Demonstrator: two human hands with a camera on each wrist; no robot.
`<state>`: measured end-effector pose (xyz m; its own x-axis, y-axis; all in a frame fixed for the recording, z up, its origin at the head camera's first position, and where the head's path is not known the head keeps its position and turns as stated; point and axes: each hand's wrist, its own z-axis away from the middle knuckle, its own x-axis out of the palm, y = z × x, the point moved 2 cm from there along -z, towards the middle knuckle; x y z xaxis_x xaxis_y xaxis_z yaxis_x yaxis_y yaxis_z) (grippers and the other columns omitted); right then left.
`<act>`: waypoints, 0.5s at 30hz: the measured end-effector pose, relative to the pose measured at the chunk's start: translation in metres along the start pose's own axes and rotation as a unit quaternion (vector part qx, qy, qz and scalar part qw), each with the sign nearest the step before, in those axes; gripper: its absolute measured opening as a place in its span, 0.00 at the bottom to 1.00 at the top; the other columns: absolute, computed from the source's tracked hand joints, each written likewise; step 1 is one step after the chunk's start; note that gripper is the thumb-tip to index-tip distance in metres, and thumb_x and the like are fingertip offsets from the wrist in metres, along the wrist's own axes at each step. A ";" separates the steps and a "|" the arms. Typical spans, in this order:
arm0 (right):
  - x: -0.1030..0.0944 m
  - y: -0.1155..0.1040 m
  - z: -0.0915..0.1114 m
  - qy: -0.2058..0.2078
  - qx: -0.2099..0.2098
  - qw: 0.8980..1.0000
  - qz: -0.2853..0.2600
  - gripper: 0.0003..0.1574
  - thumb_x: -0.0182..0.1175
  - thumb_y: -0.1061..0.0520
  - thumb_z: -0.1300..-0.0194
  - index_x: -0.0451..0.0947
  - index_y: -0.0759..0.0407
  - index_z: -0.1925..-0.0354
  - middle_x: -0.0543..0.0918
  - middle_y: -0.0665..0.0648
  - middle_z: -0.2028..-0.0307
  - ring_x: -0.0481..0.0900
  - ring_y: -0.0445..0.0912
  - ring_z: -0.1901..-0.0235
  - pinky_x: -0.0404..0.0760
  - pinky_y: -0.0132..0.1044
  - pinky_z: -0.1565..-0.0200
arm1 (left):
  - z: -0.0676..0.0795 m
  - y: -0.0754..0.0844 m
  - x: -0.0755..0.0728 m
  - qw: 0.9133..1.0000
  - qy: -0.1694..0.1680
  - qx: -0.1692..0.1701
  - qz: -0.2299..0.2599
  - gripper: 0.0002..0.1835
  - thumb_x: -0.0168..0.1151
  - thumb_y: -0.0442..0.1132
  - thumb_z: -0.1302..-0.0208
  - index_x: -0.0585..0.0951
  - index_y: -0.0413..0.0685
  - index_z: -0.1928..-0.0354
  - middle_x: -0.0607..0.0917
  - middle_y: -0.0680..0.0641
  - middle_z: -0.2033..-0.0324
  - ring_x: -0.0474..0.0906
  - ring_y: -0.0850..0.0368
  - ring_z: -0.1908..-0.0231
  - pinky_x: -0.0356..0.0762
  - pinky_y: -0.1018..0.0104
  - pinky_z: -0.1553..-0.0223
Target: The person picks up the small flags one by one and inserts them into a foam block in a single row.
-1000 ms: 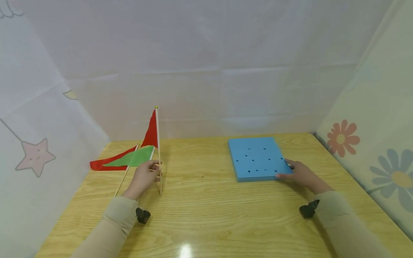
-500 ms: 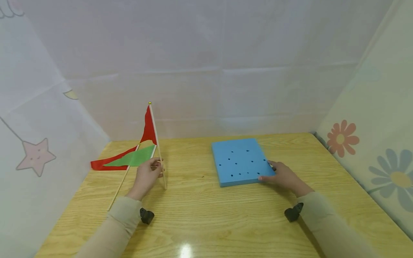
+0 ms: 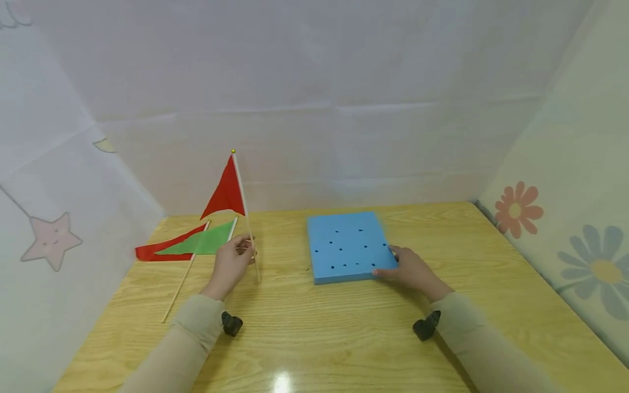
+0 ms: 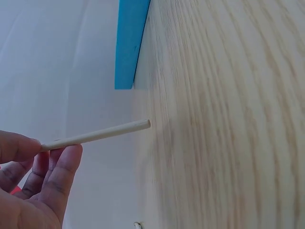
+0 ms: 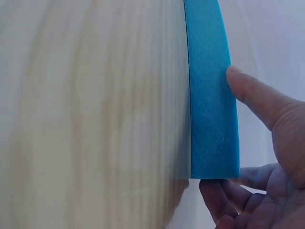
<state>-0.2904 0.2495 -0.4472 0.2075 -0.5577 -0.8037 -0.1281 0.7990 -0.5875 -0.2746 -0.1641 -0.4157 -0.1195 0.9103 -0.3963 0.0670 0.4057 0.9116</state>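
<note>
My left hand (image 3: 232, 266) pinches the thin wooden stick of a red pennant flag (image 3: 227, 188) between thumb and fingers. The flag stands nearly upright, its gold tip leaning slightly left. In the left wrist view the lower end of the stick (image 4: 107, 133) pokes out past the fingertips, close over the table. At the right, my right hand (image 3: 414, 275) grips the near right corner of a square blue foam board (image 3: 351, 248) dotted with several small holes. The right wrist view has the thumb on the board's upper edge (image 5: 214, 105) and the other fingers around its end.
A green pennant flag (image 3: 208, 241) and a second red one (image 3: 149, 252) lie overlapping on the wooden table (image 3: 314, 333), left of the left hand. White cloth (image 3: 393, 142) hangs behind the table, with printed sheets along both sides.
My right hand has slid the blue board left across the table, toward the middle. The left hand has shifted slightly right with its red flag, whose top now leans left.
</note>
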 end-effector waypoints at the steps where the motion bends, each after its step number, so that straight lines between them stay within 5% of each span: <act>1: 0.002 -0.002 -0.001 0.002 0.002 1.000 0.000 0.65 0.73 0.39 0.37 0.54 0.81 0.26 0.68 0.83 0.35 0.67 0.73 0.33 0.70 0.65 0.36 | 0.000 0.000 0.001 1.000 -0.001 0.002 0.002 0.17 0.55 0.29 0.23 0.77 0.31 0.37 0.80 0.35 0.54 0.82 0.40 0.52 0.86 0.56 0.54; 7: 0.015 -0.015 -0.007 0.008 0.008 1.000 0.002 0.66 0.73 0.37 0.37 0.54 0.79 0.25 0.66 0.81 0.32 0.65 0.72 0.32 0.69 0.64 0.35 | -0.003 0.001 0.003 1.000 0.006 0.014 0.000 0.17 0.54 0.29 0.23 0.77 0.31 0.36 0.80 0.35 0.54 0.82 0.39 0.52 0.85 0.52 0.52; 15: 0.021 -0.021 -0.008 0.019 0.015 1.000 0.003 0.64 0.73 0.38 0.36 0.55 0.79 0.26 0.66 0.80 0.32 0.65 0.71 0.31 0.68 0.63 0.34 | -0.013 0.015 0.018 0.998 0.037 0.041 0.019 0.17 0.55 0.30 0.24 0.77 0.33 0.37 0.80 0.36 0.52 0.81 0.42 0.51 0.85 0.61 0.53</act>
<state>-0.2913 0.2191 -0.4523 0.1700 -0.5603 -0.8107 -0.1006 0.8085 -0.5799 -0.2887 -0.1422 -0.4077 -0.1885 0.9180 -0.3489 0.1544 0.3785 0.9126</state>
